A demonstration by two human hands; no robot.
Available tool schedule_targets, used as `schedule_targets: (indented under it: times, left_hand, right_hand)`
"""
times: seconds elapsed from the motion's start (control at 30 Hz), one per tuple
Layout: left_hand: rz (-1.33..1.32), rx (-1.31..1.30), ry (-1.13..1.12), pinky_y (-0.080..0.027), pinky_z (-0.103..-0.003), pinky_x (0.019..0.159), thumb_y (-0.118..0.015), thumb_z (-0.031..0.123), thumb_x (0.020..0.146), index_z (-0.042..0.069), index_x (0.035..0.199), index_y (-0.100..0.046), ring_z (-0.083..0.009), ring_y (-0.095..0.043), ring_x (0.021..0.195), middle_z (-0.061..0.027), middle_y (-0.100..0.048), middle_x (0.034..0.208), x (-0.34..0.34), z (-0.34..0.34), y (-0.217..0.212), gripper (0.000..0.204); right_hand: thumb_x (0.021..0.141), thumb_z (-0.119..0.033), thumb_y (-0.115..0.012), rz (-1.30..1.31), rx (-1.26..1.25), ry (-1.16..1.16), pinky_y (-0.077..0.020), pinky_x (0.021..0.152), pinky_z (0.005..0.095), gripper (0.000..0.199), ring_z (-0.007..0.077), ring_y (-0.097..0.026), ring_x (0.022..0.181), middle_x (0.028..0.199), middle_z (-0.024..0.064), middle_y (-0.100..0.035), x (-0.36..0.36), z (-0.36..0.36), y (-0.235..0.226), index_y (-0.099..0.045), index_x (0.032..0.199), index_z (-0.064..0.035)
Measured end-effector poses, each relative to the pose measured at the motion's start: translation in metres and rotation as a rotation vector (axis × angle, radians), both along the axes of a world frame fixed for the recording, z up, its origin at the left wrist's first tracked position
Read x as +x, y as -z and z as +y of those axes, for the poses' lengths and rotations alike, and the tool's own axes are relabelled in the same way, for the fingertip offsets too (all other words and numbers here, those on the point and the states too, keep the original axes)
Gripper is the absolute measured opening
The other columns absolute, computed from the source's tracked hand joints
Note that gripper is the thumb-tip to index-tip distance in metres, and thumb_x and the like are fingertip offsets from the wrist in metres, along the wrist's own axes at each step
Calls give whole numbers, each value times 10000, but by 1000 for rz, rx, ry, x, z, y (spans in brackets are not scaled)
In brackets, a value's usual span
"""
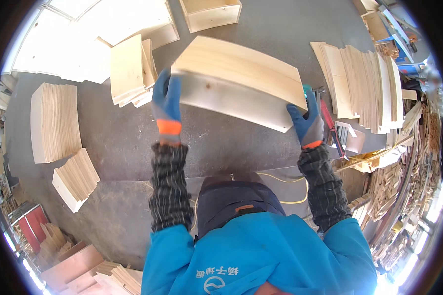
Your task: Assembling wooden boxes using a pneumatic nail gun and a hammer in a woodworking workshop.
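A long box of pale wood (241, 69) is held between my two hands, slightly tilted, its right end nearer me. My left hand (167, 101), in a blue and grey glove with an orange cuff, grips its left end. At the right end my right hand (307, 123), gloved alike, clasps the near corner. Some fingers of both hands are hidden by the box. Just beyond my right hand lies a red and teal tool (332, 128), partly covered by that hand; its exact kind is hard to make out.
Thin wooden boards (362, 83) lie fanned at the right. Stacked boards (56, 123) and a smaller stack (76, 178) stand at the left. More panels (128, 69) lie beyond my left hand, with another wooden box (211, 14) farther off. A yellow hose (300, 200) loops near my body.
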State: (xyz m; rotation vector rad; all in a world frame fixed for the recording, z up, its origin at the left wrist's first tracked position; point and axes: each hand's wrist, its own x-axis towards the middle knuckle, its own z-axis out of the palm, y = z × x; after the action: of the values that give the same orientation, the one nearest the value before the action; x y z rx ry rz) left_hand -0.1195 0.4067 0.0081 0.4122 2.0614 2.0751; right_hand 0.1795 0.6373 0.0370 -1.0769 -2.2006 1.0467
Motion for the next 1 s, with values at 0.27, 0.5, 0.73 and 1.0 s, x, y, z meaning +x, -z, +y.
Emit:
schedule_targets:
  times: [0.27,0.5,0.73,1.0]
  left_hand:
    - [-753,1022,622,-438,-621,1228,-489,432,1163,72,1705,-325,-352,-540,1471,-142,-515,1649,112,4,78,671]
    - [-855,1082,653,-386,-541,1283,-587,402,1136,72,1657,-425,-336,-533,1488,-136,-532,1644,44,93,74,637]
    - [-874,1083,530,-502,-556,1187,-622,198,1068,14,1563,-513,-369,-605,1402,-189,-623,1511,35,113,65,539]
    - [-954,1058,302,-511,-573,1178,-640,200,1005,-6,1546,-516,-374,-613,1386,-206,-611,1508,68,96,57,591]
  right_hand:
    - [986,-471,-817,-177,-167,117,-602,733,361,668,170,-737,765,890,136,-780,-15,6,-28,-646,1512,-97]
    - [1021,-560,-721,-476,-60,-60,-594,971,414,669,326,-781,1093,1158,239,-800,-32,28,-60,-679,1464,-61]
    - [1062,-509,-680,-338,61,-321,-566,1039,419,603,334,-740,1217,1346,245,-743,-71,22,-85,-684,1452,-49]
    - [1100,-335,-686,-245,-27,-347,-562,1022,331,485,175,-713,1185,1256,139,-789,-98,19,-43,-669,1471,-22]
